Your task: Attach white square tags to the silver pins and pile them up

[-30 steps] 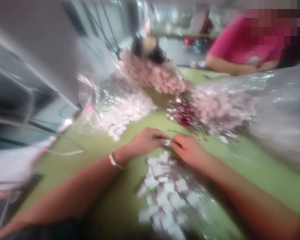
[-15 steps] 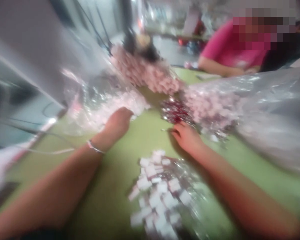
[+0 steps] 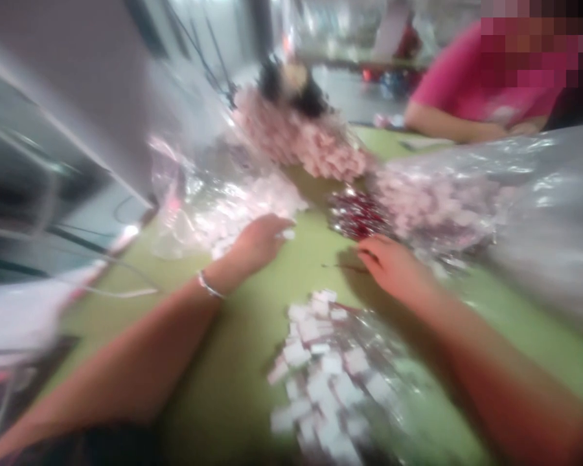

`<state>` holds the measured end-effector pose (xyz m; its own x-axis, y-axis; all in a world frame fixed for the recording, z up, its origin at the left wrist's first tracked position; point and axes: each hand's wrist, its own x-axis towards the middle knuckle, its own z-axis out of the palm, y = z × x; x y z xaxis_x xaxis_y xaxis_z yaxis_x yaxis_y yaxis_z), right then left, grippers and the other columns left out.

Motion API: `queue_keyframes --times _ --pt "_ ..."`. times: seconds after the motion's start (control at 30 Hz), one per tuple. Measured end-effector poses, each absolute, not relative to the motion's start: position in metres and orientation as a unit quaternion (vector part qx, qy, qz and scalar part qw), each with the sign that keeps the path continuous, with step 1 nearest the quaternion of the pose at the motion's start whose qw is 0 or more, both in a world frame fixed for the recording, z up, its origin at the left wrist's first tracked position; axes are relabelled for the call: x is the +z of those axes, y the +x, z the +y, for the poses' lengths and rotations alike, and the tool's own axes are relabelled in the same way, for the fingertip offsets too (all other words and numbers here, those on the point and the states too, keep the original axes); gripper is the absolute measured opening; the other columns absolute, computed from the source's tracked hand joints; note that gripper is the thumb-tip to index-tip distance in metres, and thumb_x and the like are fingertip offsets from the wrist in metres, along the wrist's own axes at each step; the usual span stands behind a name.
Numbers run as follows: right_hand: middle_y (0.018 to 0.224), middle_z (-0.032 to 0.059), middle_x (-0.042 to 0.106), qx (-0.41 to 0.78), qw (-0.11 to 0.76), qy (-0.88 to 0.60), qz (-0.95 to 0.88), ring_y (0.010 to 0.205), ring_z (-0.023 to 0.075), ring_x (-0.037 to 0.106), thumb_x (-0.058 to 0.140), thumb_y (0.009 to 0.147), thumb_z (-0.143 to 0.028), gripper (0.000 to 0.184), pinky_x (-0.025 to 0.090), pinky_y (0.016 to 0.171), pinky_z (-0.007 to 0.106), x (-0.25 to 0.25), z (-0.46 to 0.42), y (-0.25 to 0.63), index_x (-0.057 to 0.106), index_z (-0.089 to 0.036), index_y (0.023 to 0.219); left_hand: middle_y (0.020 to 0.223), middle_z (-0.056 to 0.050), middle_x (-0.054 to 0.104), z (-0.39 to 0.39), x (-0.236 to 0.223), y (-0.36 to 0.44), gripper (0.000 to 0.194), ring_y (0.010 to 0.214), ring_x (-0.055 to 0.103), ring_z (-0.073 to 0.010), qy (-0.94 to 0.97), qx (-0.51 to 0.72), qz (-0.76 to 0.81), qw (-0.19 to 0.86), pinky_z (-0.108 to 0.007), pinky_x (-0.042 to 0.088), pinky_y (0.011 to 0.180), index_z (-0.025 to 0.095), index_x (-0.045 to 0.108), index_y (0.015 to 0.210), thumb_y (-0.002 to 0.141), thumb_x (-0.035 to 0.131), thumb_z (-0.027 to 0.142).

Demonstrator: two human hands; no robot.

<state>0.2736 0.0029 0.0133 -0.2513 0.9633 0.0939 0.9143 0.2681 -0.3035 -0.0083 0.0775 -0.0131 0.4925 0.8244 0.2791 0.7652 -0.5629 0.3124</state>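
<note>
At the edge of a heap of small white pieces [image 3: 223,220], my left hand [image 3: 257,243] is closed, and a small white piece [image 3: 288,234] shows at its fingertips. My right hand [image 3: 393,262] pinches a thin dark strand [image 3: 344,266], whose end points left over the green table [image 3: 252,304]. Just beyond the right fingers lies a pile of shiny red and silver items [image 3: 357,213], too blurred to name. Between my forearms, nearer to me, is a pile of white, block-like pieces with shiny strands [image 3: 320,375].
Pale pink pieces [image 3: 418,200] spill from a large clear plastic bag [image 3: 554,207] on the right. More pink bundles [image 3: 320,145] stand at the back, below a dark object. Clear plastic [image 3: 175,194] lies at left. A person in a pink top [image 3: 461,84] sits across the table.
My left hand has moved right, away from the white heap, and a white piece now shows at its fingertips. My right hand has come slightly nearer with the strand. The whole view has shifted.
</note>
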Motion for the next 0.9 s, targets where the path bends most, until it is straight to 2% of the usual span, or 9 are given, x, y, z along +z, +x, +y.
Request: queue_keyframes --times 0.1,0.23,0.37,0.5,0.6,0.7,0.8,0.9 --pt "0.089 0.0045 0.063 0.108 0.095 -0.584 -0.799 0.077 0.0164 0.057 0.05 0.088 -0.023 0.014 0.041 0.068 0.03 0.02 0.003 0.286 0.064 -0.021 0.085 0.096 -0.011 0.062 0.078 -0.013 -0.007 0.034 0.096 0.057 -0.0255 0.873 0.181 0.449 0.059 -0.04 0.046 0.088 0.017 0.068 0.112 0.089 0.045 0.022" --pt "0.093 0.0054 0.063 0.104 0.017 -0.584 -0.805 0.076 0.0163 0.057 0.057 0.084 -0.022 0.007 0.04 0.064 0.029 0.024 -0.002 0.284 0.064 -0.021 0.084 0.1 -0.013 0.06 0.076 -0.013 -0.005 0.03 0.096 0.056 -0.027 0.871 0.202 0.444 0.051 -0.041 0.047 0.086 0.015 0.072 0.103 0.087 0.048 0.023" --pt "0.092 0.007 0.063 0.105 0.001 -0.584 -0.805 0.078 0.0165 0.058 0.051 0.087 -0.018 0.014 0.04 0.065 0.029 0.024 -0.006 0.272 0.064 -0.019 0.081 0.105 -0.013 0.062 0.074 -0.015 -0.003 0.028 0.101 0.055 -0.0259 0.883 0.232 0.408 0.025 -0.041 0.046 0.089 0.015 0.071 0.096 0.09 0.044 0.019" --pt "0.089 0.0111 0.064 0.023 -0.031 -0.578 -0.815 0.069 0.0178 0.057 0.045 0.09 -0.02 0.021 0.037 0.06 0.031 0.019 -0.008 0.263 0.066 -0.015 0.086 0.1 -0.012 0.065 0.067 -0.008 0.001 0.027 0.098 0.057 -0.0236 0.871 0.267 0.407 0.058 -0.039 0.046 0.091 0.015 0.068 0.099 0.091 0.044 0.02" --pt "0.083 0.0124 0.063 -0.027 -0.061 -0.566 -0.822 0.064 0.0182 0.056 0.042 0.09 -0.021 0.026 0.033 0.056 0.032 0.015 -0.008 0.261 0.066 -0.013 0.085 0.096 -0.008 0.066 0.058 0.003 0.008 0.028 0.086 0.059 -0.019 0.8 0.335 0.467 0.172 -0.034 0.049 0.081 0.016 0.065 0.11 0.088 0.051 0.024" --pt "0.084 0.0111 0.064 -0.023 -0.008 -0.574 -0.818 0.066 0.018 0.057 0.041 0.09 -0.022 0.027 0.034 0.057 0.031 0.018 -0.008 0.262 0.066 -0.015 0.082 0.078 -0.003 0.064 0.049 0.009 0.016 0.041 0.062 0.055 -0.0124 0.692 0.348 0.487 0.403 -0.027 0.047 0.059 0.02 0.059 0.125 0.085 0.058 0.028" --pt "0.083 0.0066 0.066 0.044 0.11 -0.598 -0.792 0.068 0.016 0.057 0.044 0.087 -0.024 0.021 0.037 0.061 0.028 0.027 -0.011 0.26 0.064 -0.017 0.083 0.069 -0.003 0.063 0.04 0.007 0.024 0.035 0.055 0.054 -0.0101 0.554 0.318 0.454 0.621 -0.024 0.042 0.051 0.017 0.065 0.114 0.081 0.063 0.028" --pt "0.07 0.0017 0.065 0.152 0.164 -0.592 -0.774 0.061 0.0134 0.055 0.044 0.088 -0.025 0.019 0.037 0.059 0.026 0.034 -0.018 0.252 0.061 -0.019 0.082 0.073 -0.004 0.065 0.033 0.002 0.031 0.024 0.058 0.056 -0.0085 0.484 0.315 0.427 0.696 -0.022 0.041 0.052 0.015 0.067 0.097 0.078 0.069 0.03"
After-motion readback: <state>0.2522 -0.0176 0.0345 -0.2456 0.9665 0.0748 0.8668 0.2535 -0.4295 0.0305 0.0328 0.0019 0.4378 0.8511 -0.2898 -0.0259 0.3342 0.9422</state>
